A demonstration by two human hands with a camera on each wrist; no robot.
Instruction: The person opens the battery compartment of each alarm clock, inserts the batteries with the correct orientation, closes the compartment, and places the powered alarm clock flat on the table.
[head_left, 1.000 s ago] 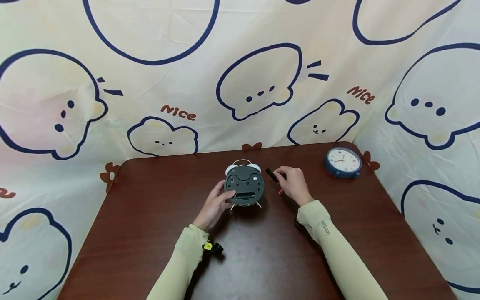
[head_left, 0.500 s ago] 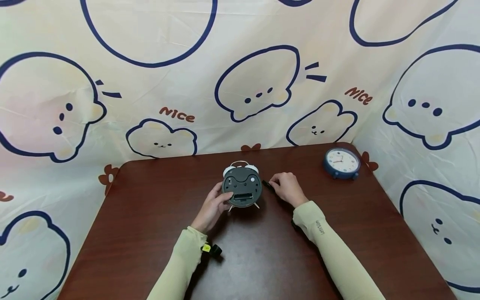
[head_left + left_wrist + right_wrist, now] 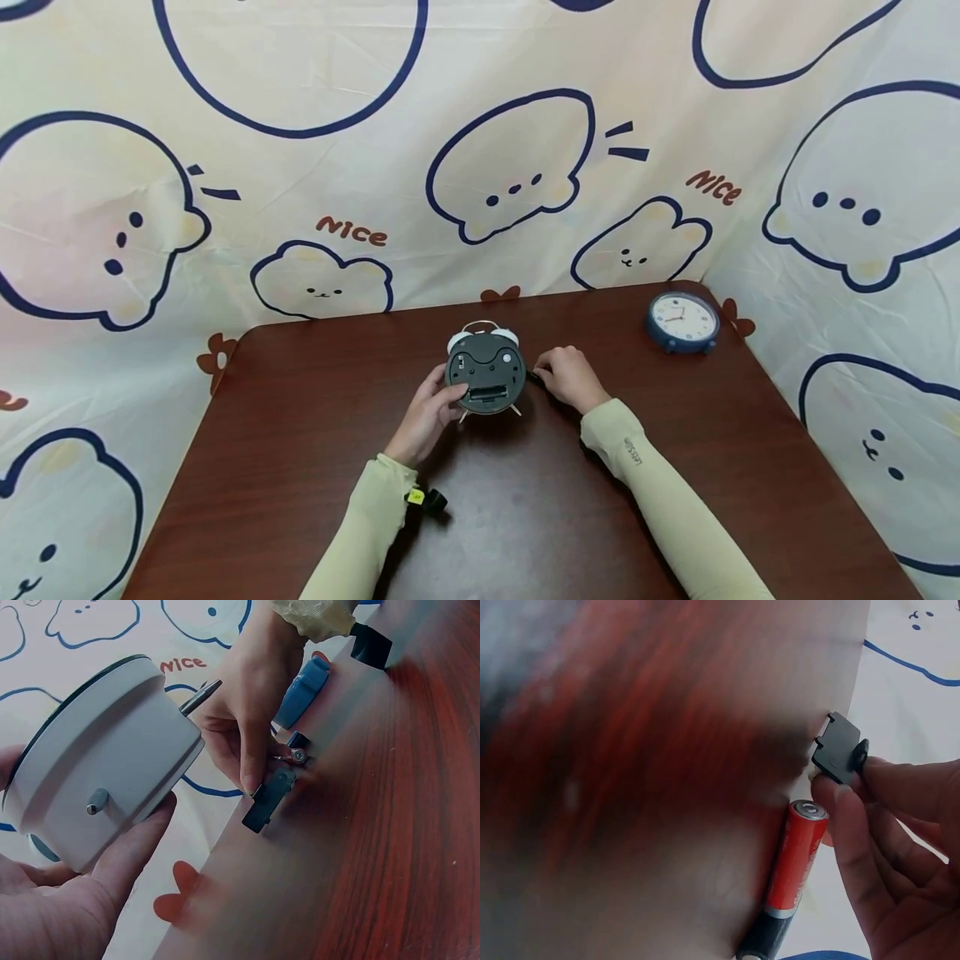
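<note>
In the head view, my left hand grips a twin-bell alarm clock by its left side. Its dark back faces me, with the thumb near the uncovered battery slot. The white casing and metal feet show in the left wrist view. To the right of the clock, my right hand pinches a small black battery cover between thumb and fingers, low over the table. A red-and-black battery lies on the table beside that hand; in the head view the hand hides it.
A round blue clock lies tilted face up at the table's back right corner. The brown table ends at a patterned cloth backdrop behind and on the right. Each wrist wears a small black camera.
My right hand has moved left and slightly down with the battery cover, closer to the alarm clock. The left hand and the clock have stayed about where they were.
</note>
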